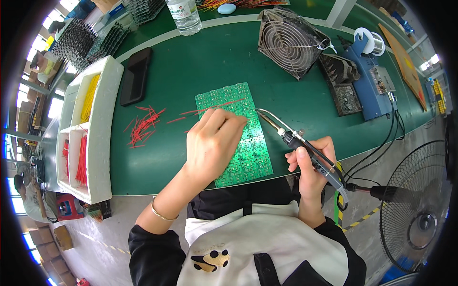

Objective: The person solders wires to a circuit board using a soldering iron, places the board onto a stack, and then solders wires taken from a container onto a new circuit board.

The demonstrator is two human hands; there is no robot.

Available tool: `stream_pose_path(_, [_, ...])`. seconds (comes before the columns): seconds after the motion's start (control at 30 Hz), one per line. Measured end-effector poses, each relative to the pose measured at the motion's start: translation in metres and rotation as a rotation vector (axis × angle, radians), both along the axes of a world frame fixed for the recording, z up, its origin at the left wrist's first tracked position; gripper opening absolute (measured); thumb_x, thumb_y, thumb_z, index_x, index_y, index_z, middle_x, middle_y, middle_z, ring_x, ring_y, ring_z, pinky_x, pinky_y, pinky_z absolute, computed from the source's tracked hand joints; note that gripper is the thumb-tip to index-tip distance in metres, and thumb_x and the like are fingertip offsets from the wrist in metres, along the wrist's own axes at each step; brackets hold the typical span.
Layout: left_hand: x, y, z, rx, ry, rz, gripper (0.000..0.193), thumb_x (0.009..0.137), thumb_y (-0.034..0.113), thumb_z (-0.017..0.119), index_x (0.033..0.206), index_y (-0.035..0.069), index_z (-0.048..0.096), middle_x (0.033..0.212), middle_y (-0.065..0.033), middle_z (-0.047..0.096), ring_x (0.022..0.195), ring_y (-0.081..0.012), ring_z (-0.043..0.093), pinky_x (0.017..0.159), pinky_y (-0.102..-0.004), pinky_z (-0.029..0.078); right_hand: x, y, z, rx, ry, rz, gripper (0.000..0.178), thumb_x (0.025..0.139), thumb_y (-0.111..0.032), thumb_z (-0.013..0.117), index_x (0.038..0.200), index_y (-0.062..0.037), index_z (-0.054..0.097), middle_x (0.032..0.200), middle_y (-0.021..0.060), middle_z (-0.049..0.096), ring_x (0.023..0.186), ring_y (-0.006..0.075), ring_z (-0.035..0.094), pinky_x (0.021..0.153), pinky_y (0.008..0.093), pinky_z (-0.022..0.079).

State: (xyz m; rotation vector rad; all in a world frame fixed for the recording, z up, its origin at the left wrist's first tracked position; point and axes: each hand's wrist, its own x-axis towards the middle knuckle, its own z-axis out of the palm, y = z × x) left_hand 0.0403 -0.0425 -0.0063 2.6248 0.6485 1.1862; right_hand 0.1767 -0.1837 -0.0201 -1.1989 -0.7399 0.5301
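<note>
A green circuit board panel (260,159) with rows of small parts lies at the table's front edge. My left hand (214,140) is over its left half, thumb and fingertips pinched together close to the board. Thin red wires (191,113) stick out beside that hand; its fingers partly hide them and their ends at the fingertips. In my right hand (312,164) is a black soldering iron (298,143) with a curved metal solder-feed tube. Its tip points up and left, near the board's right edge, close to the left fingertips.
Loose red wires (144,126) lie left of the board. A white foam box (102,131) holds yellow and red wires. Behind are a black tray (137,78), a water bottle (183,16) and a small fan (293,43). A blue soldering station (369,81) stands right, cables trailing down.
</note>
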Motion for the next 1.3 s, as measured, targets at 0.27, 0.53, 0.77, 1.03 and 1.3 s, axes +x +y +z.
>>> stream_pose_path(0.27, [0.0029,0.0006,-0.0012,-0.107,0.015,0.057,0.011,0.067,0.001,0.068,0.077,0.005,0.066,0.071,-0.0042,0.058,0.061,-0.0199,0.057,0.056,-0.0288,0.046,-0.0004,0.0007,0.0015,-0.036,-0.028,0.013,0.022,0.080,-0.008,0.064,0.086,0.0010,0.044,0.071,0.0118,0.060,0.059,0.0085,0.059,0.048,0.0185,0.048])
stream_pose_path(0.53, [-0.0002,0.0008,-0.0011,-0.063,0.049,0.074,0.018,0.065,0.000,0.068,0.082,0.006,0.068,0.071,-0.0030,0.057,0.062,-0.0177,0.054,0.054,-0.0281,0.045,-0.0009,0.0011,0.0008,-0.048,-0.046,0.012,0.021,0.080,-0.007,0.064,0.086,0.0005,0.044,0.069,0.0108,0.061,0.057,0.0077,0.058,0.047,0.0180,0.046])
stream_pose_path(0.77, [0.0005,-0.0002,-0.0028,-0.021,0.054,0.084,0.017,0.064,0.000,0.069,0.080,0.006,0.068,0.067,-0.0024,0.052,0.059,-0.0171,0.050,0.051,-0.0287,0.042,-0.0025,0.0020,0.0028,-0.080,-0.129,-0.011,0.019,0.081,-0.007,0.062,0.083,0.0006,0.044,0.064,0.0098,0.058,0.053,0.0084,0.056,0.045,0.0183,0.044])
stream_pose_path(1.03, [0.0012,0.0004,-0.0034,-0.021,0.028,0.083,0.015,0.065,0.001,0.070,0.078,0.005,0.067,0.066,-0.0030,0.052,0.059,-0.0177,0.052,0.051,-0.0289,0.043,-0.0019,0.0015,0.0017,-0.087,-0.179,0.000,0.019,0.082,-0.009,0.061,0.082,0.0007,0.044,0.061,0.0097,0.057,0.051,0.0100,0.056,0.043,0.0190,0.044])
stream_pose_path(1.3, [0.0010,0.0002,-0.0047,-0.026,0.008,0.085,0.014,0.066,0.001,0.070,0.078,0.005,0.067,0.065,-0.0030,0.052,0.057,-0.0173,0.051,0.050,-0.0286,0.042,-0.0017,0.0004,0.0008,-0.071,-0.106,0.020,0.020,0.080,-0.006,0.063,0.083,0.0003,0.045,0.064,0.0091,0.060,0.052,0.0062,0.055,0.046,0.0180,0.043])
